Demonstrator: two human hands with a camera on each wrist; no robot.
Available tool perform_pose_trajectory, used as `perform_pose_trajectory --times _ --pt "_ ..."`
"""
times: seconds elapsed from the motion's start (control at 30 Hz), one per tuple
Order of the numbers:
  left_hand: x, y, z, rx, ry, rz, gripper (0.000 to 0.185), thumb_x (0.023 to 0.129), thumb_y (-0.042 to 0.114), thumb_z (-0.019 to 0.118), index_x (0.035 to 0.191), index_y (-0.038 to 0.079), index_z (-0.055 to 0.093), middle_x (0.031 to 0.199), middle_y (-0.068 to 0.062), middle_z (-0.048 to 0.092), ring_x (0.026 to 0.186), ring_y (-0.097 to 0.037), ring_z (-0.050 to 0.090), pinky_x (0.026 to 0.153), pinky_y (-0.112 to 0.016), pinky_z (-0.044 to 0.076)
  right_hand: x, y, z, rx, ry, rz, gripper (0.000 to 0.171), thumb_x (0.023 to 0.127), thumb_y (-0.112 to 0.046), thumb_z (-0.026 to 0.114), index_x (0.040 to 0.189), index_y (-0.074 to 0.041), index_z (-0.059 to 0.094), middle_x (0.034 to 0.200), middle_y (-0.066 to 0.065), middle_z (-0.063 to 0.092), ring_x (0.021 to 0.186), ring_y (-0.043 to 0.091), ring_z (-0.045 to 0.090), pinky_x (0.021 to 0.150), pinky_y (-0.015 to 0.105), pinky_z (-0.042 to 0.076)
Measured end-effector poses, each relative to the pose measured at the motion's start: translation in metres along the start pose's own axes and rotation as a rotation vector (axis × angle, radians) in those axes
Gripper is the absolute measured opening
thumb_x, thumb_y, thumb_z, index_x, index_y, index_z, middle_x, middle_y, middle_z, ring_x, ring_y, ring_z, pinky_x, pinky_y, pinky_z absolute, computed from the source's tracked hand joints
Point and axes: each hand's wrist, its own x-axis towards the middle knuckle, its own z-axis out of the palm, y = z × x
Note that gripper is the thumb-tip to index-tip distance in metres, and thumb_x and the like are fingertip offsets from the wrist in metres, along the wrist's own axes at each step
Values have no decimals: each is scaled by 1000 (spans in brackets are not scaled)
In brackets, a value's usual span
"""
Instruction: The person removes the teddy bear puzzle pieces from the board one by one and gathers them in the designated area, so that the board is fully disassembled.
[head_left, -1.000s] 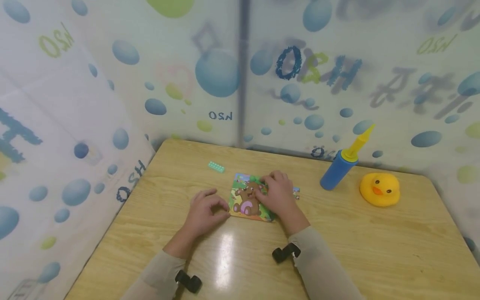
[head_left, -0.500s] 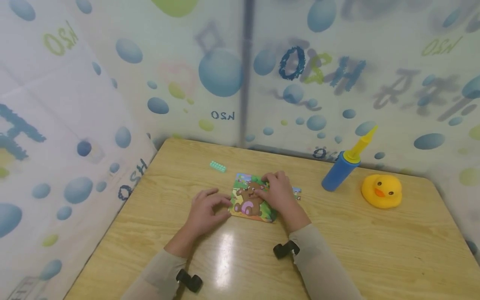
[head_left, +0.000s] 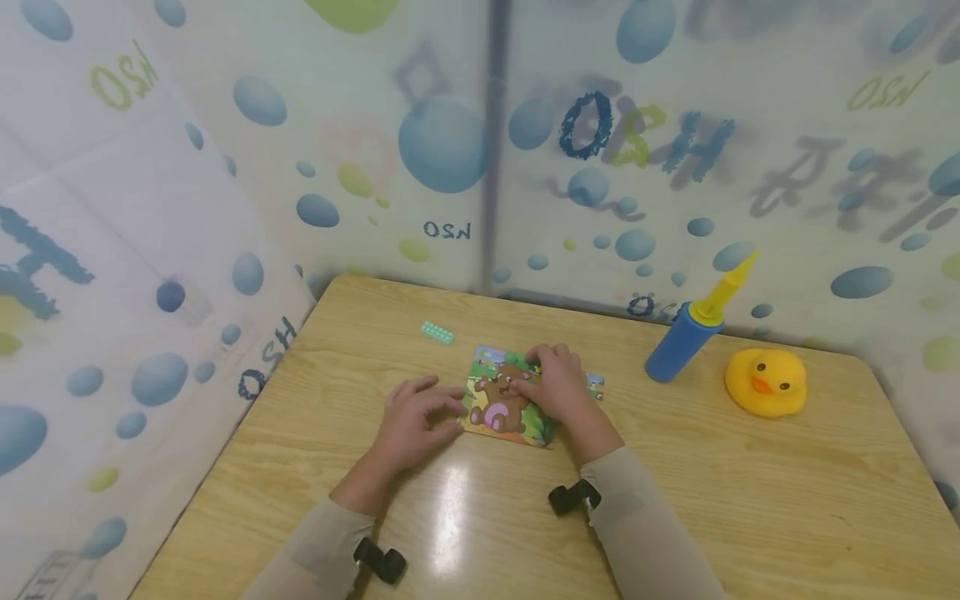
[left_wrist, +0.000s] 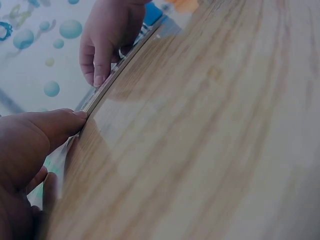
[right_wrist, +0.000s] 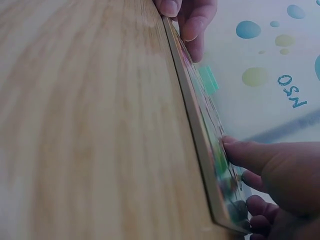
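A square puzzle board [head_left: 501, 407] with a brown bear picture lies flat near the middle of the wooden table [head_left: 750, 500]. My left hand [head_left: 448, 412] pinches the board's left edge, its thumb [left_wrist: 55, 127] against the rim. My right hand [head_left: 537, 377] lies over the board's right part, with fingertips [right_wrist: 235, 149] pressing down on the picture. In the right wrist view the board [right_wrist: 197, 130] appears edge-on, with the left hand [right_wrist: 192, 20] at its far end. A small loose puzzle piece [head_left: 596, 385] sits just right of my right hand.
A mint green brick [head_left: 437, 332] lies behind the board. A blue pump with a yellow nozzle [head_left: 684, 337] and a yellow rubber duck [head_left: 765, 382] stand at the back right. Bubble-print sheeting [head_left: 375, 167] closes off the table's far and left sides.
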Motion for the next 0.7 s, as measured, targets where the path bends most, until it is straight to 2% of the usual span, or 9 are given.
perform_pose_trajectory --times 0.2,0.37,0.57,0.7 --pt "-1 -1 0 5 -7 6 25 82 17 91 103 24 80 136 2 73 142 -43 49 120 -69 16 -2 2 3 36 42 -22 52 93 -38 85 129 -7 64 128 15 58 121 39 51 102 57 46" --pt "-2 -1 0 9 -7 12 26 82 17 91 104 24 79 136 2 73 142 -43 49 120 -69 16 -2 7 9 94 103 -52 52 90 -35 89 126 -5 67 126 13 63 121 37 55 107 53 47" --pt "-1 0 -1 6 -8 16 25 82 18 91 104 24 79 136 2 73 142 -42 48 120 -68 16 0 12 12 135 161 -125 50 87 -31 91 123 -2 71 123 14 70 120 35 63 108 51 49" --pt "0 -1 0 6 -5 17 24 83 19 90 104 24 79 136 2 73 142 -42 49 120 -69 15 -3 13 11 88 212 -211 45 87 -31 91 120 -5 77 120 11 76 117 33 68 105 51 52"
